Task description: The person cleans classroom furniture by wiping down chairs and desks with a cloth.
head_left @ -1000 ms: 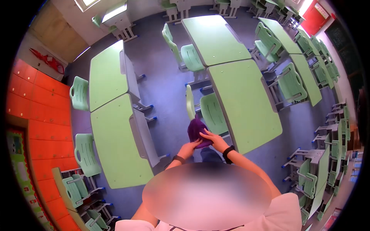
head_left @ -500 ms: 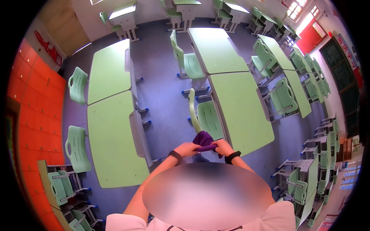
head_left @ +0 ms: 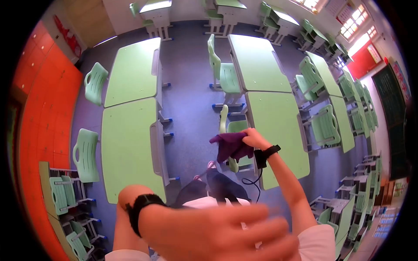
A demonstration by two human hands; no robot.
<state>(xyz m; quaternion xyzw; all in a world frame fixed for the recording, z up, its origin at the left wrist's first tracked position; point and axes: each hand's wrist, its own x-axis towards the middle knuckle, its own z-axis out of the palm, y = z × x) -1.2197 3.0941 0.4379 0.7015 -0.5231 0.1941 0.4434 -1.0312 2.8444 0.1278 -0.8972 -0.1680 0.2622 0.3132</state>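
A dark purple cloth (head_left: 234,145) hangs bunched from the fingers of my right hand (head_left: 254,138), over the seat of a green chair (head_left: 238,126). That hand is closed on one edge of it, beside the left side of a green desk (head_left: 278,135). Close to the camera, my left hand (head_left: 226,232) is raised in front of my body, large and slightly blurred. Its fingers are stretched out and apart, with nothing in them. Black bands circle both wrists, and a black cable (head_left: 254,182) dangles below the right one.
To the left stand two joined green desks (head_left: 130,143) with green chairs (head_left: 87,154) on their far side. Orange lockers (head_left: 48,108) line the left wall. More desks and chairs (head_left: 324,126) fill the right side. Blue floor (head_left: 187,104) runs between the rows.
Both hands gripped the cloth before. My left hand has let go and come up toward the camera. My right hand has moved forward with the cloth, which now hangs loose. The view has shifted.
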